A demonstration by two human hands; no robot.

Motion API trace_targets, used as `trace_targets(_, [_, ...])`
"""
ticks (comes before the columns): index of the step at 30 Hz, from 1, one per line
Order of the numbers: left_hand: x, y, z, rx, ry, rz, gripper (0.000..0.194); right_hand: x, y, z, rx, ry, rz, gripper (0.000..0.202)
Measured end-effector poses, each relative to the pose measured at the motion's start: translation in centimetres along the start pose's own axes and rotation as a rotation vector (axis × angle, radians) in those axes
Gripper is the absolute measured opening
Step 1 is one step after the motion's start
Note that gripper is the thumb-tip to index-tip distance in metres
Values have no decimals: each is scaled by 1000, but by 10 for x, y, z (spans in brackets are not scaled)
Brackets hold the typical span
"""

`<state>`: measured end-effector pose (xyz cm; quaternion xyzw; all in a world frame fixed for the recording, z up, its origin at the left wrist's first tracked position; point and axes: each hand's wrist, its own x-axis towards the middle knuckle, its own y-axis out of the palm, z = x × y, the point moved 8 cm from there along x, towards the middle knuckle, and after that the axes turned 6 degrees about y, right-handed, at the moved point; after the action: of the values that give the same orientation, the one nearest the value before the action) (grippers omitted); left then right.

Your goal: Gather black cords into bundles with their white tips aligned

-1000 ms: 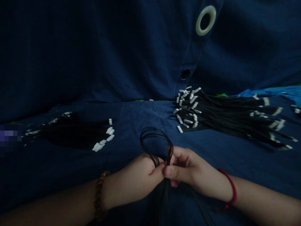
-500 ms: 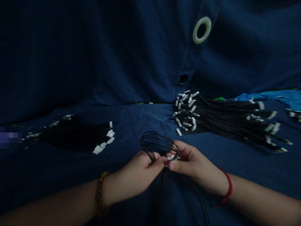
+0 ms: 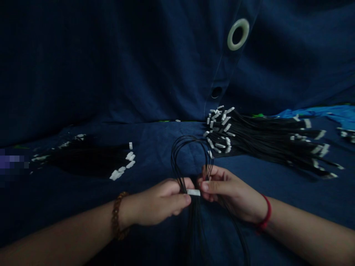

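Between thumb and fingers, my left hand (image 3: 166,201) pinches a white connector (image 3: 193,192) in the lower middle of the head view. Thin black wires (image 3: 191,139) rise from there in a tall loop and come down into my right hand (image 3: 224,188). That hand is closed on the wires near their ends; what sits under its fingertips is mostly hidden. More black wires (image 3: 194,225) hang below the connector toward the bottom edge. A small gap separates the two hands.
On the right lies a large bundle of black wires (image 3: 260,138) with white connectors at both ends. A darker bundle (image 3: 85,160) with white connectors lies to the left. Blue material (image 3: 316,112) is at the far right. Dark blue cloth (image 3: 166,62) hangs behind, with a ring eyelet (image 3: 229,35).
My hands have moved slightly apart, and the white connector now shows clearly in my left hand. The wire loop stands taller and rounder above them.
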<state>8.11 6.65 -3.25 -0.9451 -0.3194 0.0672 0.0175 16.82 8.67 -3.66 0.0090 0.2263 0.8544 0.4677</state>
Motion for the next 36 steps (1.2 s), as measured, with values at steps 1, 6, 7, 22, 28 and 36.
trace_targets(1, [0,1,2,-37,-12,34,24,0,0,0,11,6,5,21])
trace_targets(6, [2,-1,6,-39,-12,51,28,0,-1,-1,21,25,40,18])
trace_targets(7, [3,-2,5,-3,7,28,28,1,-2,-2,16,28,45,18])
trace_targets(22, [0,-17,-27,697,293,-353,19,-2,-8,18,-290,-295,-117,16])
trace_targets(28, [2,-15,-23,684,224,-332,23,-3,-7,23,-448,-384,-175,13])
trace_targets(36, [5,-20,-15,561,169,-336,22,-4,-3,22,-540,-358,-183,13])
